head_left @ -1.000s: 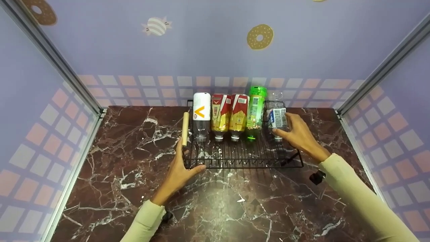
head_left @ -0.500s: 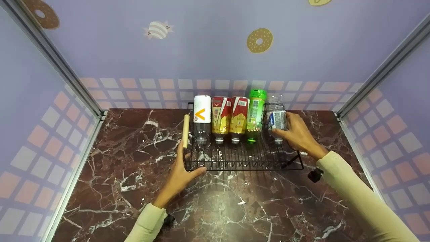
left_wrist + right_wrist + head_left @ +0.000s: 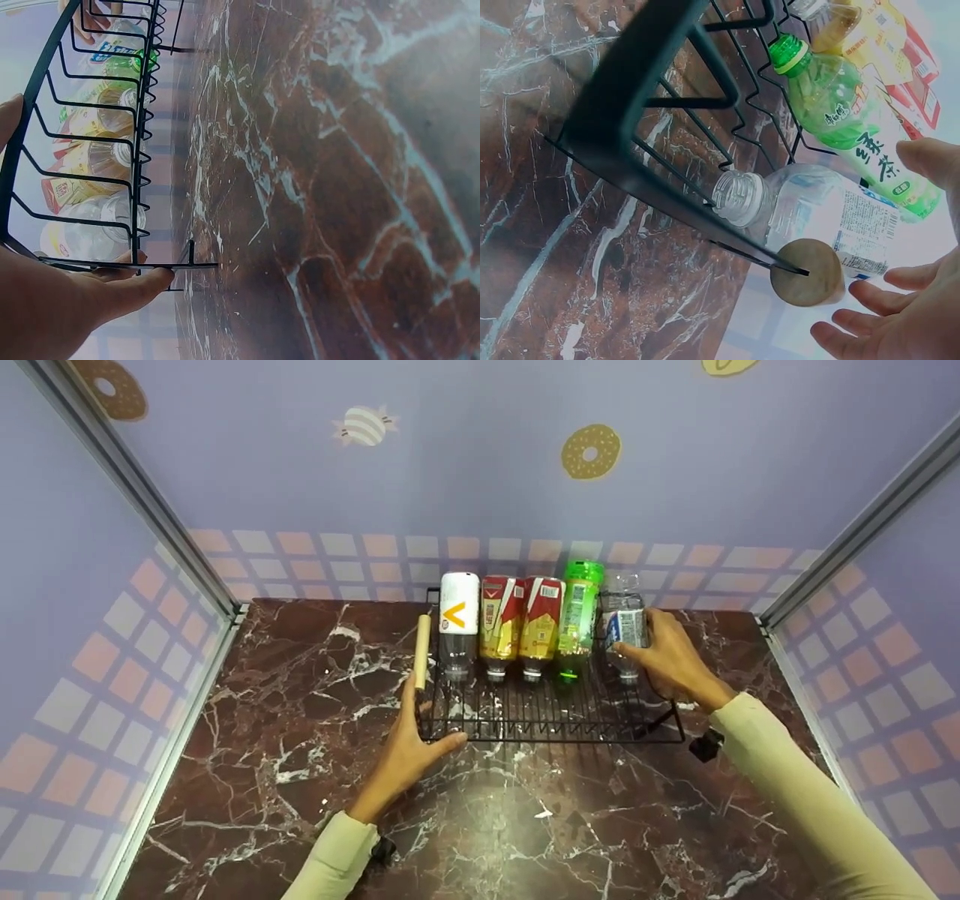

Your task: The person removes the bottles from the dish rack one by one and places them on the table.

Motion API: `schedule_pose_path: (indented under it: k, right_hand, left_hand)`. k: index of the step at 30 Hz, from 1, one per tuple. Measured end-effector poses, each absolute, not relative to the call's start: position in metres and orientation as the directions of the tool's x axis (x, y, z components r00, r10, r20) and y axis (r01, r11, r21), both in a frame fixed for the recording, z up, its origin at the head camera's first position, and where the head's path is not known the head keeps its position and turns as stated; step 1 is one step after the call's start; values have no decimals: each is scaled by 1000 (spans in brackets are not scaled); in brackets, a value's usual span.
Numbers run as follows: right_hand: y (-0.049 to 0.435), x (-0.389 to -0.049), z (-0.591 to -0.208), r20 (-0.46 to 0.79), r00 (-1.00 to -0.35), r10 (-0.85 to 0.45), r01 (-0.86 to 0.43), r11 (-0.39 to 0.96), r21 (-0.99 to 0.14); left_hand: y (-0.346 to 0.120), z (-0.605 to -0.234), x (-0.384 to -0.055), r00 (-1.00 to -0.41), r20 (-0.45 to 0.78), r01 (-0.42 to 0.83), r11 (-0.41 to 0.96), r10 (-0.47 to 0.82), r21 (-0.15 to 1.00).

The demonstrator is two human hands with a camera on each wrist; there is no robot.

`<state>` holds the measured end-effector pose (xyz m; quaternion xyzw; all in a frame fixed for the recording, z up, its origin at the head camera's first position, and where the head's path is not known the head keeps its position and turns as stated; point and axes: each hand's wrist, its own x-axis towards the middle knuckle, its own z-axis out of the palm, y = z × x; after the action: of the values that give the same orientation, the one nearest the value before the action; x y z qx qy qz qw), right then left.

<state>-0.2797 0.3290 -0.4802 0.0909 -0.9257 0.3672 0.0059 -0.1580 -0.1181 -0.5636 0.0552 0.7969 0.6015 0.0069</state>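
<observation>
A black wire rack (image 3: 555, 727) stands on the table. Several bottles rest in it side by side, necks toward me: a clear one with a white sleeve (image 3: 459, 604), two red-and-yellow ones, a green tea bottle (image 3: 580, 607), and, rightmost, a clear bottle with a white-and-blue label (image 3: 832, 217). My left hand (image 3: 412, 742) holds the rack's left front corner, thumb on the front rim and fingers at the outer side. At the rightmost bottle, my right hand (image 3: 675, 656) has thumb and fingers spread around it; whether they touch it is unclear.
A pale wooden handle (image 3: 422, 652) runs along the rack's left end, and a round wooden end (image 3: 808, 271) shows at the right. Dark red marbled tabletop (image 3: 300, 802) surrounds the rack. Patterned walls enclose the back and both sides.
The right thumb has shifted slightly up along the label of the rightmost bottle. The rack, the bottles and the left hand keep their places; the head view has shifted slightly.
</observation>
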Motion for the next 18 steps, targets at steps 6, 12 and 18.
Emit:
schedule_pose_path:
  k: [6,12,18]
  right_hand:
    - [329,-281,-479,46,-986,-162,-148,702,-697]
    - [326,-285,-473,30,-987,-156,-134,717,-684]
    - [322,-289,-465,-21,-991,-130,-83,741,-667]
  left_hand:
    - [-118,-565,-158,-994,60,86,302,94,949]
    - [-117,-566,-158,-993,67,93,303,93,949]
    - [-119,-567,-159,-992,91,115,304,92,946]
